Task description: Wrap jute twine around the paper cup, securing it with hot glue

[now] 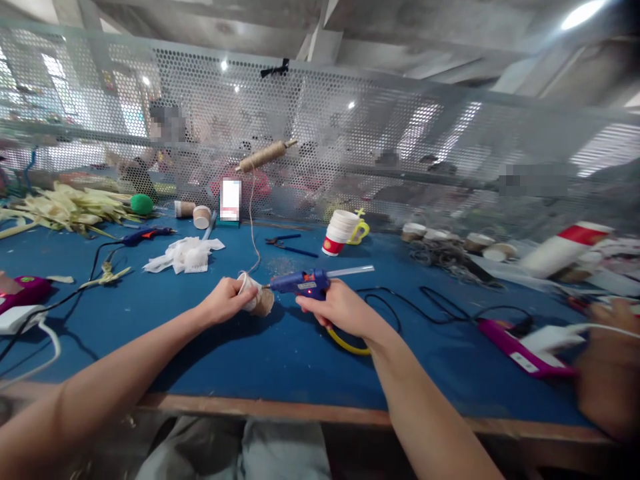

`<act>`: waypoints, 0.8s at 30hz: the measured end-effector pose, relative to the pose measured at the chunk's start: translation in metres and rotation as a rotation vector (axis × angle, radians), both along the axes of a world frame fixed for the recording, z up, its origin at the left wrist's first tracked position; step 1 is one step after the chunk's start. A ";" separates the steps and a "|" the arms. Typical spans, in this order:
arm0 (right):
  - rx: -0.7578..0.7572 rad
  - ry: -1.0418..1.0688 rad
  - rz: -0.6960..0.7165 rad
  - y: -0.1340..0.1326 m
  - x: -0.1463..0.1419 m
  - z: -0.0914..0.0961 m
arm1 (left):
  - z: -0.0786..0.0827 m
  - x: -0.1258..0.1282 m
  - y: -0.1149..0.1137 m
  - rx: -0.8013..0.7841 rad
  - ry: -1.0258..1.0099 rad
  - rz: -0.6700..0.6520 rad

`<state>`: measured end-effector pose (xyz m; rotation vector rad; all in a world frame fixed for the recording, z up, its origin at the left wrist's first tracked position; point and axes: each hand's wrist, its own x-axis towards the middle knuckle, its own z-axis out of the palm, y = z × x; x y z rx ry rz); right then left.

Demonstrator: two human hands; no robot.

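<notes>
My left hand is closed around a paper cup lying on its side, its white rim toward me and its lower part wrapped in brown twine. In my right hand is a blue hot glue gun, with a clear glue stick sticking out of its back. The gun's nozzle points left and is at the cup; whether it touches cannot be made out. From the cup a strand of twine runs up to a twine spool mounted on the mesh panel.
Pliers and stacked paper cups lie beyond my hands. White tissue is at left, near another glue gun and corn husks. Cables and a purple power strip are at right, beside another person's blurred arm.
</notes>
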<state>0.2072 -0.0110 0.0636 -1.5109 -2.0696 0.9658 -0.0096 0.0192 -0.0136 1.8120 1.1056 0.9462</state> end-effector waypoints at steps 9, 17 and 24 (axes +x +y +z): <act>-0.015 0.005 0.038 -0.003 0.002 0.002 | 0.004 0.001 -0.002 0.039 0.056 -0.009; 0.009 -0.001 -0.015 -0.001 -0.001 0.000 | 0.003 0.000 -0.002 0.077 0.085 0.001; 0.003 -0.020 0.040 -0.005 0.000 0.004 | 0.005 0.002 -0.001 -0.026 0.023 0.052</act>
